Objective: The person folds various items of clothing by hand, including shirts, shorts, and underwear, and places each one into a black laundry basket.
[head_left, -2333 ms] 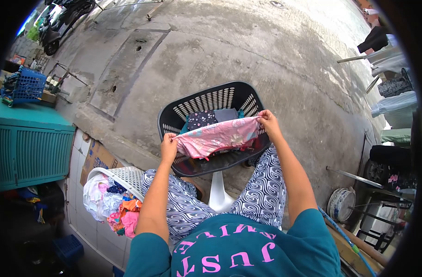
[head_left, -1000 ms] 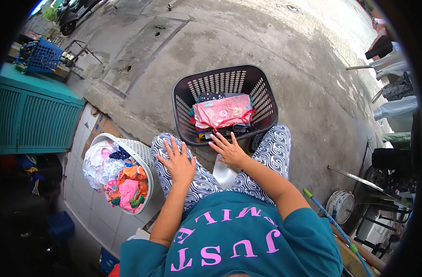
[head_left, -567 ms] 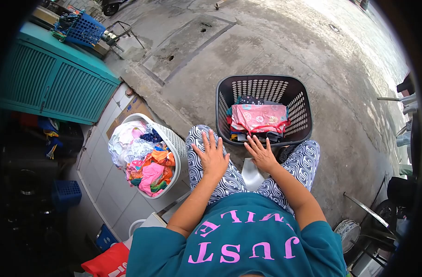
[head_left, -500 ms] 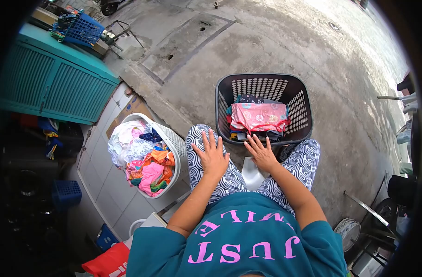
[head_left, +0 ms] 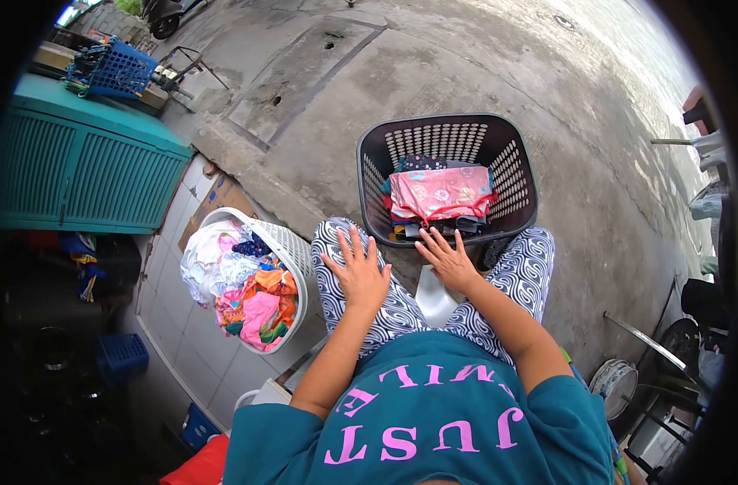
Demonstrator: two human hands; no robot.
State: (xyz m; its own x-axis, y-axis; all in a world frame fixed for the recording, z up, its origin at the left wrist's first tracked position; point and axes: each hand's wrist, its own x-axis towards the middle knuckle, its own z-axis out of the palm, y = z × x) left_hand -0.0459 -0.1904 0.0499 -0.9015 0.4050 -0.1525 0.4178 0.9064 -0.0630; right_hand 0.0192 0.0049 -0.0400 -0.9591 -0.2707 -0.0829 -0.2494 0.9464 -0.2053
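Observation:
My left hand (head_left: 357, 273) lies over my left thigh, palm down with the fingers spread and nothing in it. Fingers apart, my right hand (head_left: 450, 263) hovers at the near rim of the dark laundry basket (head_left: 510, 145), also holding nothing. Inside that basket, a pink flowered garment (head_left: 442, 194) lies folded on top of a stack of other folded clothes. To my left stands a white laundry basket (head_left: 292, 250), heaped with loose clothes in white, orange, pink and navy (head_left: 256, 283).
A teal louvred cabinet (head_left: 102, 162) stands at the left, with a blue plastic basket (head_left: 118, 69) on top. White floor tiles (head_left: 187, 331) meet rough concrete (head_left: 320, 162). A metal bar (head_left: 648, 352) and a round white container (head_left: 614, 384) are at the right.
The view has shifted slightly, so the baskets sit a little further left in it. Both hands keep much the same open pose, and the clothes look unchanged.

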